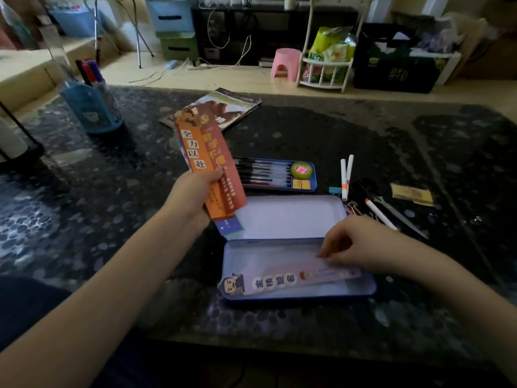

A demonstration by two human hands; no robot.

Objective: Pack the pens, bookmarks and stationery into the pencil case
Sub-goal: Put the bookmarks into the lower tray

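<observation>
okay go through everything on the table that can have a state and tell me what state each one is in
Pencil case: open, lid flat behind.
Pink bookmark: in the case, head over the left rim.
Bookmarks: fanned, held up.
Left hand: grips the bookmarks.
Right hand: pinches the pink bookmark.
Tray: out of the case, filled with pens.
Scissors: closed.

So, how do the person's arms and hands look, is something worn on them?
Both hands, left and right, are bare: no gloves, and no rings, watch or bracelet can be seen. The forearms are also uncovered up to the frame edge, so no sleeves appear.
</observation>
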